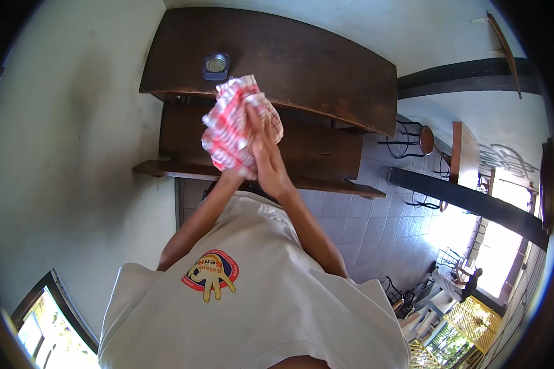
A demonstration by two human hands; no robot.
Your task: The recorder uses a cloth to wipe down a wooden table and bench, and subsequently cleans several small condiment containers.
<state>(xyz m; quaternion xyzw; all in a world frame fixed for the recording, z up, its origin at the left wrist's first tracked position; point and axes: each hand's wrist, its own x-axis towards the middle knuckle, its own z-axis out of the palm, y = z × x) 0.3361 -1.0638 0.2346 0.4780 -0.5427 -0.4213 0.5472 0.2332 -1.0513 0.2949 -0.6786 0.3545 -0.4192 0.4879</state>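
A crumpled red-and-white checked cloth [231,124] is held up between my two hands, blurred in places by motion. My right hand [268,161] lies along its right side with long, extended fingers pressed against the fabric. Most of my left hand [232,177] is hidden behind the cloth; only the wrist area shows below it. Beyond the cloth stands a dark wooden table [281,55]. On its left part sits a small bluish square dish with a round metallic centre [216,64], which looks like an ashtray.
A dark wooden bench [323,154] runs between me and the table. A pale wall [97,138] rises close on the left. To the right are a tiled floor [360,212], a round-seated stool [425,140] and another table [465,154]. A person [468,283] is far off at lower right.
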